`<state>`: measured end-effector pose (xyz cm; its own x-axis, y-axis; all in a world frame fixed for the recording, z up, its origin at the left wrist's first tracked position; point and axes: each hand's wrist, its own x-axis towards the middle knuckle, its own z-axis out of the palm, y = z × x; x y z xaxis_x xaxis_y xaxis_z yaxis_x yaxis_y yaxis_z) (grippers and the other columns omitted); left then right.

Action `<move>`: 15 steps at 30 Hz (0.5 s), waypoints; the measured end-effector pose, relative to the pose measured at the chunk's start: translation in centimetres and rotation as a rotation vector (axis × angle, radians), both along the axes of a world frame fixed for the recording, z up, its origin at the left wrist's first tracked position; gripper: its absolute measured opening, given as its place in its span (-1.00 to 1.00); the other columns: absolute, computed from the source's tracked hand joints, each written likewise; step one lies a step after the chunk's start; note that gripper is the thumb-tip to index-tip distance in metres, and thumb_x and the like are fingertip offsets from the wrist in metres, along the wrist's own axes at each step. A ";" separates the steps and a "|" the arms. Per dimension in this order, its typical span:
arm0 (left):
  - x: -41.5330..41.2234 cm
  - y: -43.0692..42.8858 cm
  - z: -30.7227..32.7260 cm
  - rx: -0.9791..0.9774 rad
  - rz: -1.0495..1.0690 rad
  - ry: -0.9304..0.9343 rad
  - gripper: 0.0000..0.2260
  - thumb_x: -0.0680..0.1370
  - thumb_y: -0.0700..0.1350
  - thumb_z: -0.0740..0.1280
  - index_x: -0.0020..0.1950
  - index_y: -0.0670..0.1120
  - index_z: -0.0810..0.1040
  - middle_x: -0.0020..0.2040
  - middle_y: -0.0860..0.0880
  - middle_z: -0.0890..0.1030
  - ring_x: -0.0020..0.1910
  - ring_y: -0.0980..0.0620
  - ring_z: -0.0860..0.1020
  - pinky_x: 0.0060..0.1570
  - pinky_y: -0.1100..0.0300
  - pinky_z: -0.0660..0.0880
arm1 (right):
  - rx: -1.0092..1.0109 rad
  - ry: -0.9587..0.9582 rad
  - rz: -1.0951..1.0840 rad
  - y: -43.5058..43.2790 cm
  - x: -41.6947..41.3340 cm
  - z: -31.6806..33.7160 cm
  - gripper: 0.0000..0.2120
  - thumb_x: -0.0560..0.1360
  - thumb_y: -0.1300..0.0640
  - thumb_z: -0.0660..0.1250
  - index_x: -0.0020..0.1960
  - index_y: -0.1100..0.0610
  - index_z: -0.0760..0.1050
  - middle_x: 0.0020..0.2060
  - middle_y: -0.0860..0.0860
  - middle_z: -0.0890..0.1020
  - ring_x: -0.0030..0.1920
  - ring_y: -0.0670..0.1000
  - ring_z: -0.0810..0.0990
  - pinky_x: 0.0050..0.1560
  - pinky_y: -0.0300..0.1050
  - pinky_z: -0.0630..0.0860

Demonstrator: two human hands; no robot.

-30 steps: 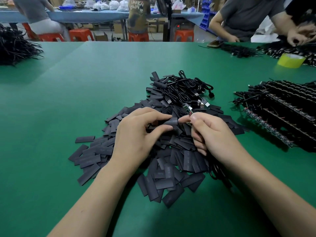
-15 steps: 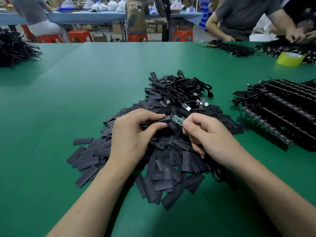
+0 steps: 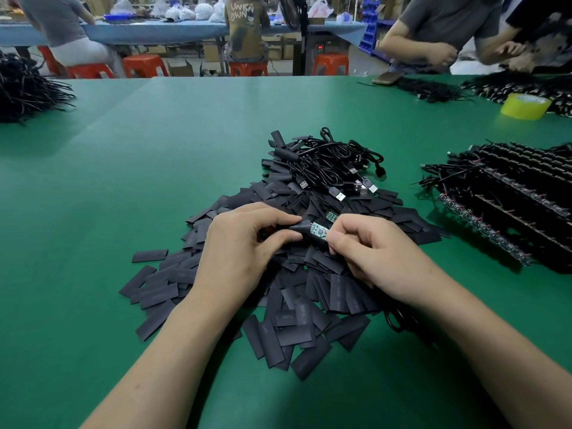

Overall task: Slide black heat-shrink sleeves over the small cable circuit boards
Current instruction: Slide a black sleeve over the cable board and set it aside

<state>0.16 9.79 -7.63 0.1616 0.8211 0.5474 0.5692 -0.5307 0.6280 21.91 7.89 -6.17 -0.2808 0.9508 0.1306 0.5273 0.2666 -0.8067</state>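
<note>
My left hand (image 3: 238,249) pinches a black heat-shrink sleeve (image 3: 298,228) between thumb and index finger. My right hand (image 3: 371,252) pinches the right end of a small green circuit board (image 3: 318,229), whose left end sits inside the sleeve's mouth. Both hands hover over a pile of flat black sleeves (image 3: 288,308) on the green table (image 3: 139,168). A tangle of black USB cables (image 3: 334,164) lies just behind the pile. A second small green board (image 3: 331,215) shows behind the held one.
Rows of black cables with boards (image 3: 507,199) lie at the right. A yellow tape roll (image 3: 526,106) stands at the far right, a cable bundle (image 3: 24,88) at the far left. Other people work at the table's far right corner and beyond.
The sleeve and the green board have come together; the board's end now sits in the sleeve. Both hands shifted slightly closer over the pile.
</note>
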 end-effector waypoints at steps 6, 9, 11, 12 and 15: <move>-0.3 0.1 0.3 0.014 -0.057 0.043 -0.82 0.46 -0.13 0.57 0.05 -0.02 0.76 -0.10 0.12 0.69 -0.10 0.17 0.63 -0.06 0.27 0.54 | 0.011 -0.069 0.013 -0.2 0.0 0.2 -0.73 0.63 0.01 0.28 -0.21 0.09 0.47 -0.49 -0.08 0.37 -0.48 -0.12 0.28 -0.44 -0.23 0.22; -0.5 0.1 0.5 0.022 -0.092 0.073 -0.83 0.46 -0.16 0.57 0.04 -0.05 0.77 -0.09 0.08 0.70 -0.09 0.16 0.64 -0.04 0.22 0.56 | 0.004 -0.091 0.036 -0.2 -0.1 0.3 -0.73 0.64 0.04 0.28 -0.21 0.10 0.48 -0.49 -0.09 0.38 -0.47 -0.13 0.28 -0.42 -0.22 0.22; -0.6 0.1 0.6 0.018 -0.121 0.091 -0.83 0.46 -0.15 0.57 0.04 -0.06 0.77 -0.08 0.08 0.70 -0.09 0.15 0.64 -0.03 0.21 0.56 | 0.002 -0.095 0.044 -0.2 -0.1 0.3 -0.73 0.64 0.04 0.28 -0.21 0.09 0.49 -0.50 -0.10 0.38 -0.48 -0.14 0.29 -0.42 -0.25 0.22; -0.6 0.1 0.7 0.015 -0.134 0.094 -0.83 0.46 -0.15 0.57 0.05 -0.05 0.77 -0.08 0.09 0.69 -0.09 0.15 0.64 -0.03 0.23 0.56 | 0.001 -0.096 0.047 -0.1 -0.1 0.3 -0.73 0.64 0.04 0.27 -0.21 0.09 0.50 -0.51 -0.10 0.38 -0.48 -0.14 0.29 -0.43 -0.27 0.22; -0.6 0.0 0.7 0.006 -0.171 0.098 -0.82 0.46 -0.12 0.56 0.05 -0.04 0.77 -0.07 0.11 0.68 -0.07 0.14 0.64 -0.03 0.26 0.55 | -0.019 -0.074 0.049 0.0 0.1 0.2 -0.73 0.64 0.02 0.26 -0.20 0.08 0.50 -0.51 -0.09 0.38 -0.49 -0.14 0.29 -0.44 -0.27 0.22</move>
<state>-0.47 9.84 -6.94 0.3515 0.7739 0.5268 0.5283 -0.6285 0.5709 22.01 7.85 -5.97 -0.3350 0.9380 0.0895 0.5724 0.2780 -0.7714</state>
